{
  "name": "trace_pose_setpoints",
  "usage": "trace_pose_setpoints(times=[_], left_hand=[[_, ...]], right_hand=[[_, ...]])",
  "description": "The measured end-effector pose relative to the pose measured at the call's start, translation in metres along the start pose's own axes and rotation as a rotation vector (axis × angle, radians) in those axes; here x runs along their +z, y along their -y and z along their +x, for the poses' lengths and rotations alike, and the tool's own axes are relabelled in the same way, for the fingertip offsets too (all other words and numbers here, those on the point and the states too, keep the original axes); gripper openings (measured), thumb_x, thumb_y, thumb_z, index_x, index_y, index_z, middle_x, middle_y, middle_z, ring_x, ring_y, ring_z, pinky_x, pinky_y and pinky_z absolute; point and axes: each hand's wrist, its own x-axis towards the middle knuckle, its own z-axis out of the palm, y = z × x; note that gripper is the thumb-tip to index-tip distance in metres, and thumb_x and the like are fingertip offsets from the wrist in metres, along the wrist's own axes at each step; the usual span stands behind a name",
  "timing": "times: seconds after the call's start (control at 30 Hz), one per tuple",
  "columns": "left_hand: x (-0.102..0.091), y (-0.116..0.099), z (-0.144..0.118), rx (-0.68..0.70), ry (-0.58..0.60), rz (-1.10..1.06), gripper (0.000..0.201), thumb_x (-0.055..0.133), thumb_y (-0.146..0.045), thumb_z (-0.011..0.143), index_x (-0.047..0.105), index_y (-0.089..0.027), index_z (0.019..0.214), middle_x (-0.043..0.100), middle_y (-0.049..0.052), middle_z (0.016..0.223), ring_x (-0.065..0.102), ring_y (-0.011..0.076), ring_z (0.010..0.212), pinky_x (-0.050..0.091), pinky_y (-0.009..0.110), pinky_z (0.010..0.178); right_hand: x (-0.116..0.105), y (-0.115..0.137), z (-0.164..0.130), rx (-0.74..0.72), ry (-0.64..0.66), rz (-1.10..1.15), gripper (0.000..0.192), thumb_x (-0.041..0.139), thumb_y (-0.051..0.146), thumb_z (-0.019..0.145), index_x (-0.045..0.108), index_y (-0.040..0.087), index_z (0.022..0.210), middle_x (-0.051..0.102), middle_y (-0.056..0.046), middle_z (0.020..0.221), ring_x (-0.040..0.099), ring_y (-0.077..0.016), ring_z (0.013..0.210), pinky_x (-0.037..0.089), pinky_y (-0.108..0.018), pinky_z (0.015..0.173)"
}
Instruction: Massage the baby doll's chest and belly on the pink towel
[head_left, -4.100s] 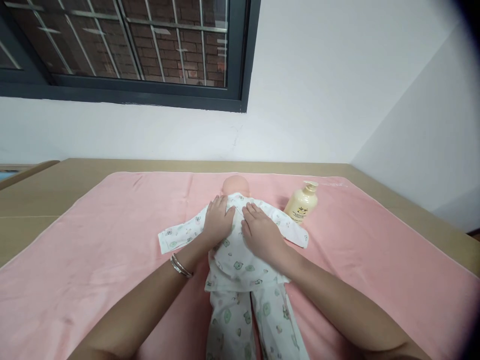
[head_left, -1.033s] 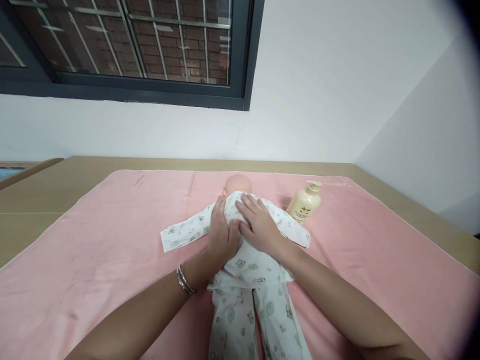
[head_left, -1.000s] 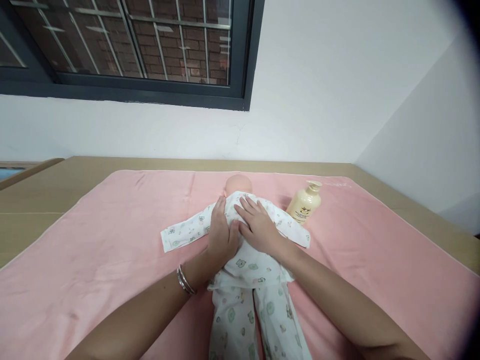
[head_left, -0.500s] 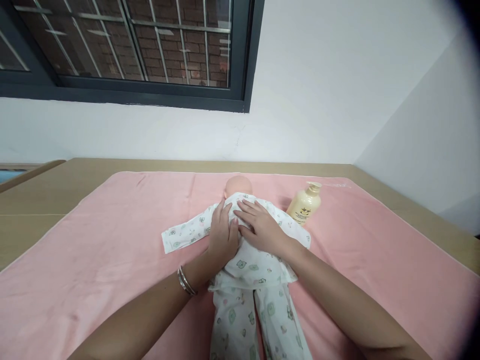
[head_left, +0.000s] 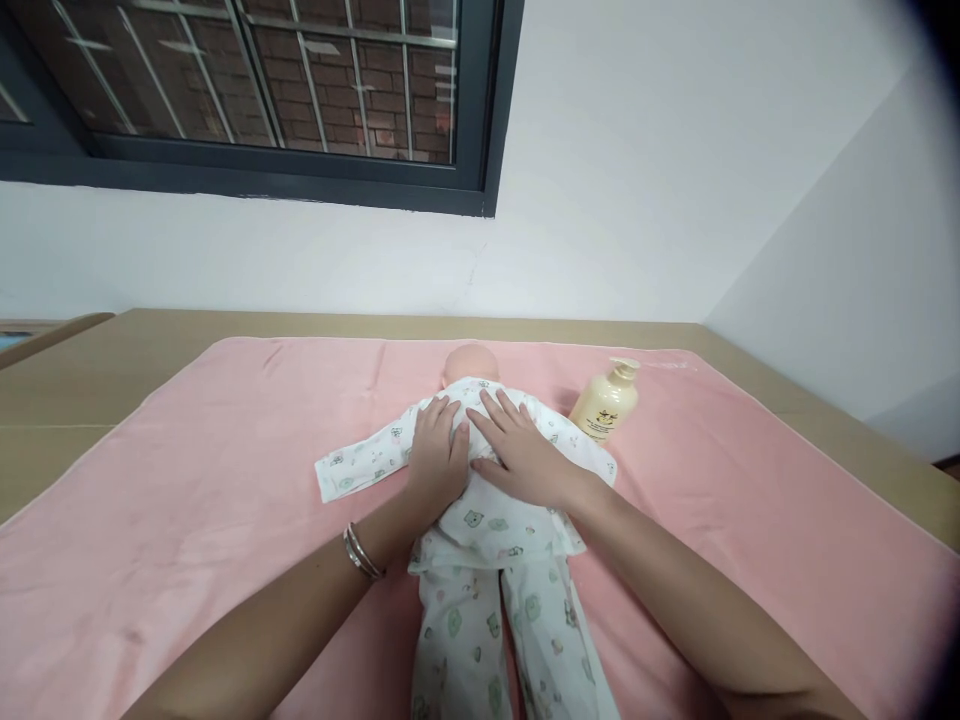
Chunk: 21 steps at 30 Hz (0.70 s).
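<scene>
A baby doll [head_left: 471, 362] lies stretched out on a pink mat [head_left: 225, 520], its bald head away from me and its face not visible. It wears a white printed top [head_left: 487, 530] and matching trousers [head_left: 457, 630]. Both of my palms rest flat on the upper part of its body. My left hand [head_left: 437, 455] lies on the left side, fingers stretched toward the head, with silver bangles [head_left: 361, 552] at the wrist. On the other side my right hand [head_left: 525, 455] has its fingers spread over the cloth. Neither hand grasps anything.
A pale yellow pump bottle [head_left: 606, 402] stands tilted beside the doll's right-hand sleeve. The mat covers a wooden surface [head_left: 67, 390] that meets a white wall [head_left: 600, 200]. A dark-framed window [head_left: 300, 180] with bars is set in the wall.
My right hand's fingers have spread wider apart, and a gap has opened between the two hands. The whole view has shifted slightly; the doll and bottle lie as before.
</scene>
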Motion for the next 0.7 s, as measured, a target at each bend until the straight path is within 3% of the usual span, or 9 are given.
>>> trace_pose_setpoints(times=[0.2, 0.3, 0.37, 0.43, 0.5, 0.57, 0.63, 0.7], left_hand=[[0.002, 0.004, 0.009, 0.034, -0.007, 0.001, 0.038, 0.033, -0.032, 0.095, 0.056, -0.013, 0.120, 0.056, 0.017, 0.130, 0.045, 0.0277, 0.128, 0.032, 0.053, 0.110], [0.002, 0.004, 0.010, 0.016, 0.006, 0.003, 0.038, 0.033, -0.033, 0.095, 0.056, -0.015, 0.120, 0.055, 0.016, 0.130, 0.045, 0.0276, 0.128, 0.030, 0.054, 0.111], [0.002, 0.004, 0.009, 0.012, 0.011, 0.008, 0.038, 0.033, -0.034, 0.095, 0.055, -0.015, 0.121, 0.055, 0.015, 0.131, 0.044, 0.0271, 0.129, 0.030, 0.053, 0.111], [0.002, 0.003, 0.008, 0.010, 0.012, 0.014, 0.038, 0.034, -0.034, 0.095, 0.055, -0.016, 0.121, 0.054, 0.015, 0.131, 0.044, 0.0270, 0.129, 0.029, 0.053, 0.111], [0.001, 0.003, 0.008, 0.009, 0.021, 0.018, 0.038, 0.035, -0.033, 0.095, 0.054, -0.016, 0.122, 0.053, 0.015, 0.133, 0.043, 0.0272, 0.129, 0.029, 0.054, 0.112], [0.000, 0.002, 0.008, 0.003, 0.037, 0.019, 0.038, 0.035, -0.032, 0.094, 0.054, -0.016, 0.123, 0.053, 0.015, 0.134, 0.042, 0.0273, 0.131, 0.028, 0.054, 0.112], [-0.001, 0.001, 0.008, -0.002, 0.047, 0.014, 0.038, 0.035, -0.031, 0.094, 0.053, -0.017, 0.124, 0.052, 0.014, 0.135, 0.040, 0.0271, 0.132, 0.027, 0.054, 0.113], [-0.002, 0.000, 0.008, -0.001, 0.044, 0.009, 0.037, 0.035, -0.030, 0.094, 0.053, -0.016, 0.124, 0.051, 0.015, 0.135, 0.040, 0.0271, 0.132, 0.026, 0.054, 0.113]], right_hand=[[0.013, -0.001, 0.007, 0.044, -0.093, -0.040, 0.064, 0.047, 0.038, 0.090, 0.025, 0.023, 0.148, 0.009, -0.009, 0.159, 0.000, -0.0319, 0.145, 0.009, -0.060, 0.112], [0.011, 0.001, 0.007, 0.052, -0.095, -0.067, 0.064, 0.047, 0.040, 0.090, 0.024, 0.023, 0.148, 0.011, -0.010, 0.159, 0.002, -0.0331, 0.145, 0.013, -0.060, 0.111], [0.005, 0.008, 0.003, 0.046, -0.113, -0.114, 0.060, 0.047, 0.039, 0.091, 0.030, 0.020, 0.146, 0.020, -0.013, 0.156, 0.012, -0.0345, 0.143, 0.019, -0.058, 0.110], [-0.005, 0.020, -0.006, 0.028, -0.138, -0.175, 0.041, 0.045, 0.032, 0.093, 0.050, 0.017, 0.130, 0.045, -0.016, 0.140, 0.036, -0.0331, 0.132, 0.031, -0.050, 0.103], [-0.013, 0.034, -0.020, -0.021, -0.116, -0.216, 0.022, 0.043, 0.026, 0.093, 0.063, 0.018, 0.099, 0.063, -0.012, 0.106, 0.056, -0.0267, 0.103, 0.042, -0.041, 0.087], [-0.017, 0.045, -0.036, -0.120, -0.025, -0.229, 0.017, 0.050, 0.031, 0.090, 0.060, 0.021, 0.081, 0.062, -0.006, 0.082, 0.057, -0.0221, 0.079, 0.043, -0.036, 0.070], [-0.014, 0.053, -0.049, -0.206, 0.060, -0.283, 0.014, 0.065, 0.034, 0.079, 0.058, 0.021, 0.081, 0.059, -0.005, 0.078, 0.054, -0.0217, 0.072, 0.040, -0.034, 0.061], [-0.008, 0.057, -0.054, -0.217, 0.091, -0.372, 0.019, 0.071, 0.024, 0.070, 0.058, 0.020, 0.083, 0.059, -0.006, 0.080, 0.054, -0.0223, 0.072, 0.037, -0.033, 0.057]])
